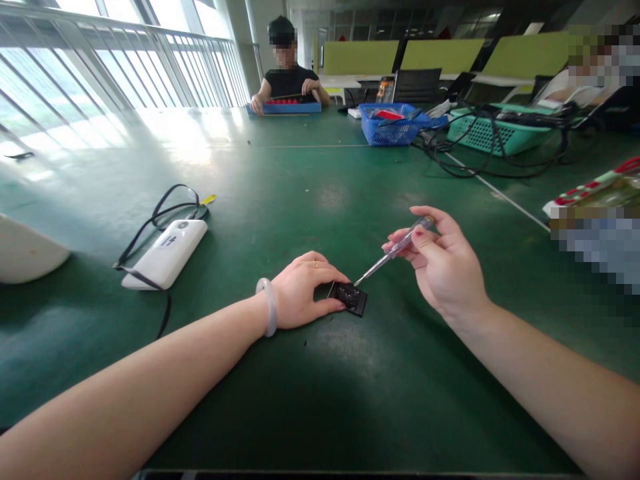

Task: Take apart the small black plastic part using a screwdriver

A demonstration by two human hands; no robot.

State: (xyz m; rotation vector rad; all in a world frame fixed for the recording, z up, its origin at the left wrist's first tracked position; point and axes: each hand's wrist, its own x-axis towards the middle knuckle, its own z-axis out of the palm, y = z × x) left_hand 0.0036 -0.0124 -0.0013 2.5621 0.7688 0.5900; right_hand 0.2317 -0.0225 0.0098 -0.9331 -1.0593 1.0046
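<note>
A small black rectangular part (353, 300) lies on the green table, its fine detail too small to make out. My left hand (303, 287), with a pale bangle at the wrist, grips its left end between thumb and fingers. In my right hand (445, 260) is a screwdriver (397, 248) with a clear handle, held slanting down to the left. Its metal tip meets the upper edge of the black part, or sits just above it; I cannot tell which.
A white power bank (167, 257) with a black cord lies left, near a white rounded object (27, 253). Farther back are a blue basket (390, 130), a green basket (500, 137) and tangled black cables (450, 160). A person (290, 80) sits across the table (280, 173) behind a blue tray (300, 109).
</note>
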